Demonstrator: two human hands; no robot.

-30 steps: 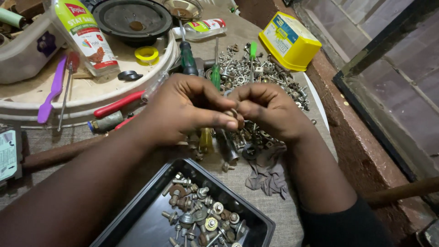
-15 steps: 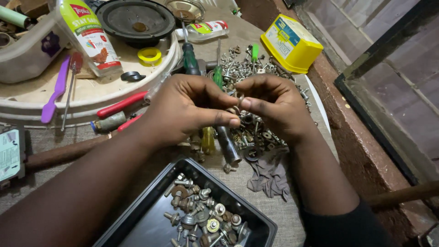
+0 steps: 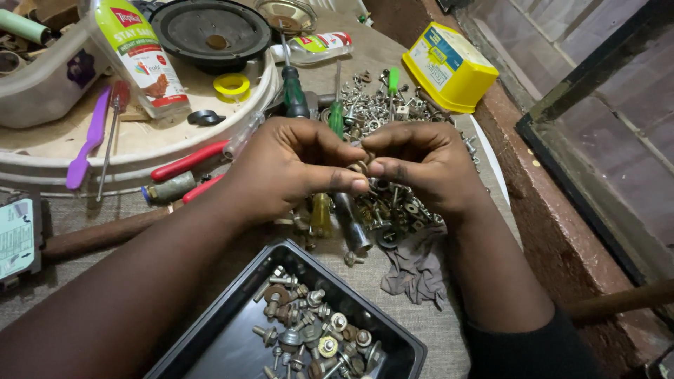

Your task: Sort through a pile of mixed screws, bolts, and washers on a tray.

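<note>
Left hand (image 3: 295,168) and right hand (image 3: 414,165) pinched together on a small washer (image 3: 359,167), maybe a nut. Tray (image 3: 232,330) part filled, big screw pile (image 3: 393,203) left.

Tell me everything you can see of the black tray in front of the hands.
The black tray is a shallow rectangular pan, seemingly plastic or dark metal, with a raised rim and rounded corners. It lies flat but skewed on the grey cloth-covered table, nearest the camera, partly cut off by the frame's bottom edge. A heap of bolts, nuts and washers fills one end. Neither hand touches it.
</note>
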